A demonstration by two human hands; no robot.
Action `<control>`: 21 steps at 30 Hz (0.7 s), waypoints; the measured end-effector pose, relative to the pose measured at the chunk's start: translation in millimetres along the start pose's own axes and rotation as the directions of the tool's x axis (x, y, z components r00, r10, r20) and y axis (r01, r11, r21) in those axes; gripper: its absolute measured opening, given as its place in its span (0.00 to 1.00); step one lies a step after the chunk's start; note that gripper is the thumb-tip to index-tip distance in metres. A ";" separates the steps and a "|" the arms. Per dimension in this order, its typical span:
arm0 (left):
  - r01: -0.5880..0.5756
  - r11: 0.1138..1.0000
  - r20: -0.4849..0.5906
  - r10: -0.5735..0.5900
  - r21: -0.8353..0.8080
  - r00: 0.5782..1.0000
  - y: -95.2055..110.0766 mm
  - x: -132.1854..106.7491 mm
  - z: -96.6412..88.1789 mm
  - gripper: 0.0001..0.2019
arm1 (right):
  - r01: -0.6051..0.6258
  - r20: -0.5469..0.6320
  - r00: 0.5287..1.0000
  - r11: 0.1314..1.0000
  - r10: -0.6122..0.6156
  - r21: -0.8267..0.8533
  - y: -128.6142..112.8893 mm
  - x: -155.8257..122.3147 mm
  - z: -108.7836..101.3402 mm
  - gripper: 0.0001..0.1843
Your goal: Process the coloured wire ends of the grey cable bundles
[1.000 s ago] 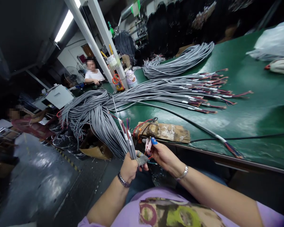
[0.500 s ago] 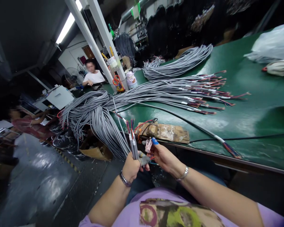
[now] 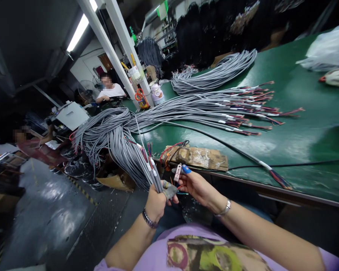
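Note:
My left hand (image 3: 155,203) is closed round several grey cables (image 3: 154,177), whose coloured wire ends point up and away from me. Grey coverings wrap some of its fingers. Loose thin coloured wires (image 3: 183,191) stick out between my two hands. My right hand (image 3: 199,187) pinches a small pink clip-like tool (image 3: 177,173), held upright just right of the cables. Blue tape (image 3: 186,169) is wound on one of its fingertips. Its lower fingers are near the loose wires; whether they grip them I cannot tell.
A large bundle of grey cables (image 3: 113,124) drapes over the green table (image 3: 307,150). One cable lies apart, its end (image 3: 274,173) near the edge. A worn wooden block (image 3: 206,158) sits in front of me. Co-workers (image 3: 110,88) are at the left; white plastic bags (image 3: 330,49) lie far right.
The cables in my left hand have tilted a little to the left. The pink tool has turned more upright, its face toward me, and my right hand has shifted slightly right.

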State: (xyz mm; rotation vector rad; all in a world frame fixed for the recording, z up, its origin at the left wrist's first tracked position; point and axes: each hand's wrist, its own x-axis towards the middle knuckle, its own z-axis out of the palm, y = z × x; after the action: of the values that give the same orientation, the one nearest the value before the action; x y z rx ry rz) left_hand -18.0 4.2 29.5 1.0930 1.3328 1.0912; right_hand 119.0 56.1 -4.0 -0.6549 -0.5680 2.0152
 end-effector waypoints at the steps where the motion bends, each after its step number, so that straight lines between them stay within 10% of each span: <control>1: -0.002 1.000 -0.001 0.002 0.002 1.000 -0.2 1.7 1.6 0.14 | 0.006 -0.011 1.000 1.000 -0.006 -0.008 -0.6 -0.1 0.4 0.15; 21: 0.093 0.995 0.013 -0.094 0.041 0.996 -1.4 11.4 3.9 0.15 | 0.027 0.029 0.999 0.996 -0.030 0.089 8.3 7.1 -7.3 0.15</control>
State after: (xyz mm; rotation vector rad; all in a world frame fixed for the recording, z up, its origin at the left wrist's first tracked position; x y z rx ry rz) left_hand -14.6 15.3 26.0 1.0557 1.3860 0.9892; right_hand 115.4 59.3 -16.2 -0.5609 -0.4997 2.0144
